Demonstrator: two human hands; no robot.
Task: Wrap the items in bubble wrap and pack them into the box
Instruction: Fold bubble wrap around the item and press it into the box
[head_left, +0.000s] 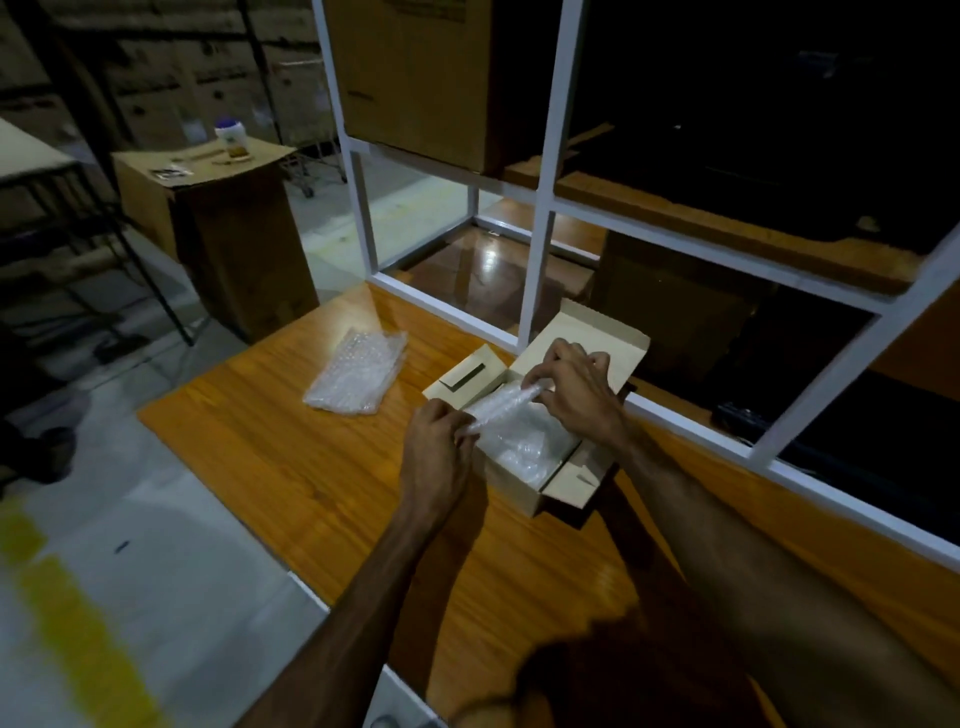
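Both hands hold a wrapped roll (501, 408) just above the open box (535, 499): left hand (434, 457) grips its near end, right hand (582, 389) pinches its far end. Its long axis spans the box diagonally. A second bubble-wrap bundle (356, 374) lies on the bench (291, 467), left of the box.

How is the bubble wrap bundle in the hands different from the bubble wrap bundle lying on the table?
The rolled clear bubble wrap bundle is pinched at its ends by the left hand and right hand over the open beige cardboard box. The flat clear bubble wrap bundle lies untouched on the orange wooden table, left of the box. The held one looks thin and long, the lying one wider and flatter. Both are clear bubble wrap.
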